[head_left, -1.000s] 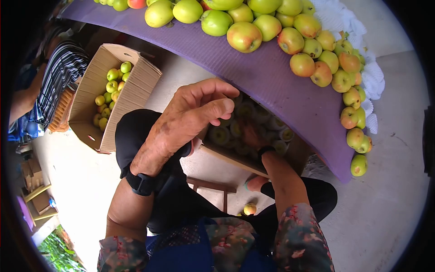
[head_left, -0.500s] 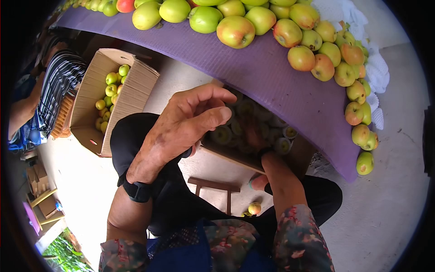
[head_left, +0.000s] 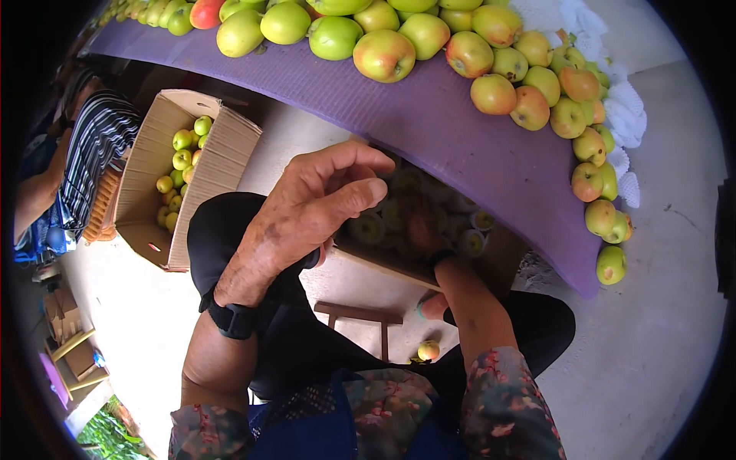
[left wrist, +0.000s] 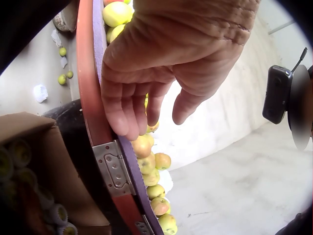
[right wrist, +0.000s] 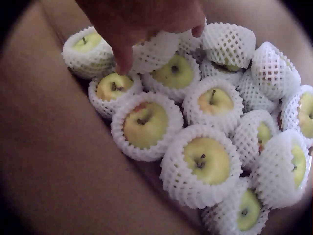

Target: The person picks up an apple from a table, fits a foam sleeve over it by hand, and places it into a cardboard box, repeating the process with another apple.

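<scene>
My left hand point(head_left: 295, 211) hangs in the air near the purple mat's edge, fingers loosely bent and nothing held; the left wrist view shows the same empty hand point(left wrist: 171, 63). Low inside a cardboard box point(head_left: 383, 263) under the table is my right hand point(head_left: 424, 230). In the right wrist view, that hand point(right wrist: 151, 19) grips an apple in white foam netting point(right wrist: 155, 53), thumb and a finger on either side. Several netted apples point(right wrist: 200, 161) lie around it, most with stems showing. Part of the held apple is hidden behind the hand.
Bare apples point(head_left: 383, 56) line the purple mat point(head_left: 460, 146) on the table, beside white foam nets point(head_left: 625, 111). Another box point(head_left: 222, 153) with apples stands left, near a person in striped clothing point(head_left: 100, 138). A wooden stool point(head_left: 359, 313) and one apple point(head_left: 428, 350) are on the floor.
The head view has shifted slightly. My left hand has moved a little to the left and stays empty; my right hand remains inside the box.
</scene>
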`<state>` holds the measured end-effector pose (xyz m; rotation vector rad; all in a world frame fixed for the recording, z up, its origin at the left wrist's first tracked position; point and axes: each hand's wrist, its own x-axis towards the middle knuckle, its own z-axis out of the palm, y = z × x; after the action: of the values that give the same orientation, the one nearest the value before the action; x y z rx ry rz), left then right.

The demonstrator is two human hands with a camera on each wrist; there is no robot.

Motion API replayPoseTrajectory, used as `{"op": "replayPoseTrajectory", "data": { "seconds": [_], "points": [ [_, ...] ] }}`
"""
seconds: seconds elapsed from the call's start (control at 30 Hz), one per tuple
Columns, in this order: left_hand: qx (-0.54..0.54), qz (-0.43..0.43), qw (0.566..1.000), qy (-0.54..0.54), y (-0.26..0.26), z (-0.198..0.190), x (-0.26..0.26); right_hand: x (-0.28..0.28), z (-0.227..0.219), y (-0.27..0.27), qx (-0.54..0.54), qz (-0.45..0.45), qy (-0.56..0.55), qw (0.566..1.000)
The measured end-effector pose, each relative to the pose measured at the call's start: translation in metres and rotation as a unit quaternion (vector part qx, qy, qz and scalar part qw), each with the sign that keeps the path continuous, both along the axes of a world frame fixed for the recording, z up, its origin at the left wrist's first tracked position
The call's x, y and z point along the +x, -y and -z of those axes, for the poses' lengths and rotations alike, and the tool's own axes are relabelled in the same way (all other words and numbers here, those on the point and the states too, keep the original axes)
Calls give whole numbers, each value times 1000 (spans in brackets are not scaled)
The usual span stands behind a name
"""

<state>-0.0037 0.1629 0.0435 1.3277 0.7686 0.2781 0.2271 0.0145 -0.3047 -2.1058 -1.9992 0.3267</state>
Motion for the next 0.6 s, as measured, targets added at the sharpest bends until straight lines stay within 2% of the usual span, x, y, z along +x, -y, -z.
{"op": "replayPoseTrajectory", "data": {
  "seconds": [0.07,0.13,0.2,0.27,0.37,0.43,0.53,0.6],
  "points": [
    [6,-1,1000,3,0,-2,0,4,21,0,66,12,-20,998],
    [7,-3,1000,1,0,-3,-3,-3,29,-1,77,94,-99,988],
    [9,-4,1000,3,0,-2,-4,-5,30,0,77,143,-128,978],
    [10,-6,1000,7,0,-1,-5,-1,23,3,69,158,-104,979],
    [10,-9,1000,4,1,-3,-5,11,38,1,-41,199,-174,964],
    [10,-7,1000,3,0,-3,-5,13,46,3,-34,214,-214,952],
    [11,-4,1000,7,-1,-1,-7,12,56,3,-44,251,-216,942],
    [12,-5,1000,7,-1,0,-6,14,80,2,-53,290,-211,932]
  ]
}}
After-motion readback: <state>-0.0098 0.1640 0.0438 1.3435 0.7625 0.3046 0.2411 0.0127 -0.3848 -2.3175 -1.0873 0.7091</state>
